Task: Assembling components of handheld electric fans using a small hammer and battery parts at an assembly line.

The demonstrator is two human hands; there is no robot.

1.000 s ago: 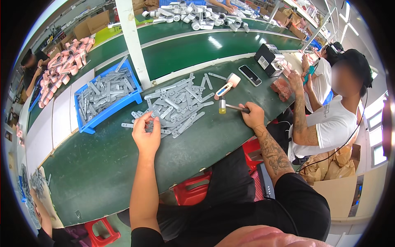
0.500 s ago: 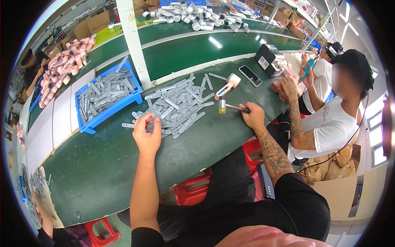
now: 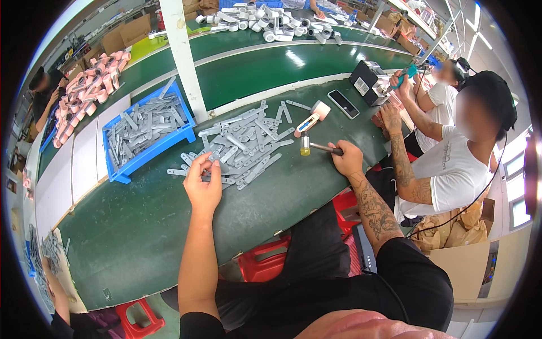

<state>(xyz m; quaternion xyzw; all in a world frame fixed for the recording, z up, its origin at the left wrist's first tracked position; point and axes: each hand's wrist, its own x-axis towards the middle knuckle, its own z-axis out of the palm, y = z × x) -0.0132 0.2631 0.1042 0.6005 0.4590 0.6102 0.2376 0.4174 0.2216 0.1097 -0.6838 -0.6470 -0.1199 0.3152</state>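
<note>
The right hand (image 3: 348,159) has its grip wrapped round the handle of a yellow-faced mallet (image 3: 323,148), which lies leftward from it, long axis left to right. The mallet's head sits at the near end of 1 pink-and-white handheld device (image 3: 307,122) on the bench (image 3: 141,237). The left hand (image 3: 203,183), farther from that device, pinches 1 grey strip (image 3: 214,157) by the heap's near-left edge.

Bright, even light, white glare on the green belt (image 3: 254,76), fisheye-bent edges.

Green tabletop (image 3: 141,237) lies free near left; grey strips (image 3: 254,141) (loosely heaped) block its middle.
</note>
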